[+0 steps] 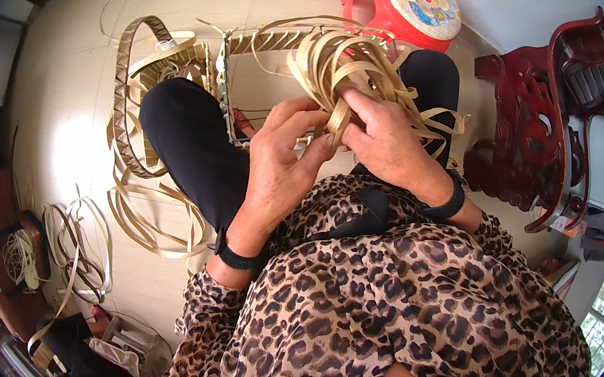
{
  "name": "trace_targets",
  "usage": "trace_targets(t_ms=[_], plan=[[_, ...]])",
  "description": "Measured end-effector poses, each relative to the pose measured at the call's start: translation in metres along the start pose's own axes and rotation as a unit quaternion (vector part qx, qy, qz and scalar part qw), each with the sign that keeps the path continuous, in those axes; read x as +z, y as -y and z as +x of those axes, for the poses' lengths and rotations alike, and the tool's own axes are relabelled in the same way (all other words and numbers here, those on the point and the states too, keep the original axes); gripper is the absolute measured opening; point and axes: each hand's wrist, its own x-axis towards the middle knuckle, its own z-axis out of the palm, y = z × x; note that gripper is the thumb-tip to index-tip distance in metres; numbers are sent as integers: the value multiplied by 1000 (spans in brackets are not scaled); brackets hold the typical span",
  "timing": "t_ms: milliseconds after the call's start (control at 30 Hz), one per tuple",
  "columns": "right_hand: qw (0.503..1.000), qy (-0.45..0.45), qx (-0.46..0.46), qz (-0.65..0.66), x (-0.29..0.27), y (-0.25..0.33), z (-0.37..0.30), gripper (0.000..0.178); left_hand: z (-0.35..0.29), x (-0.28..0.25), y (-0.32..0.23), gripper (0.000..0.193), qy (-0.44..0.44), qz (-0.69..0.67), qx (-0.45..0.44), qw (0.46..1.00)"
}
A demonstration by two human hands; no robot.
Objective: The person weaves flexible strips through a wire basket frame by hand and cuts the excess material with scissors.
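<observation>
Above my lap, both hands work at a looped bundle of flat, pale tan weaving strips (346, 60). My right hand (391, 142) is closed around the lower part of the bundle, and loose ends trail off over my right knee. With thumb and fingers bent together, my left hand (289, 144) pinches a strip on the near side of the bundle. Beyond the hands, between my knees, stands a rectangular frame (223, 84) wrapped with strips along its edges. The bundle hides part of that frame. A partly woven basket (127, 108) with a tall braided handle sits beyond my left knee.
Loose strips (149, 216) spill over the floor at left, near more coils (81, 248) and a dark tray of strips (19, 260). A red stool (423, 8) with a floral top stands far right. Carved dark wooden furniture (538, 127) is at right. A dark-clothed person (94, 376) sits lower left.
</observation>
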Motion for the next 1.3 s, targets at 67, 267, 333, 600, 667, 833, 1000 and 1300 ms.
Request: trace_targets(t_ms=[67,267,333,600,667,833,1000,1300], plan=[[998,-20,-51,-23,3,-1,0,26,-2,1,0,22,4,-37,-15,999],[991,-25,-90,-91,12,-8,-3,32,-2,2,-1,13,-19,40,11,999],[990,-29,-96,-100,14,-9,-5,34,-4,3,4,13,-11,28,-3,1000],[997,21,-67,-41,12,-12,-5,33,-10,6,13,12,4,10,-67,998],[995,78,-31,45,2,-4,-3,34,-10,7,12,12,4,-12,-75,997],[969,147,7,198,-6,-17,-8,45,-12,10,11,19,-5,-31,-82,996],[917,193,138,320,-20,-9,-10,44,-13,4,3,15,65,-39,-101,992],[935,137,162,283,-34,-1,-5,26,-8,-17,0,10,-44,-441,-146,885]])
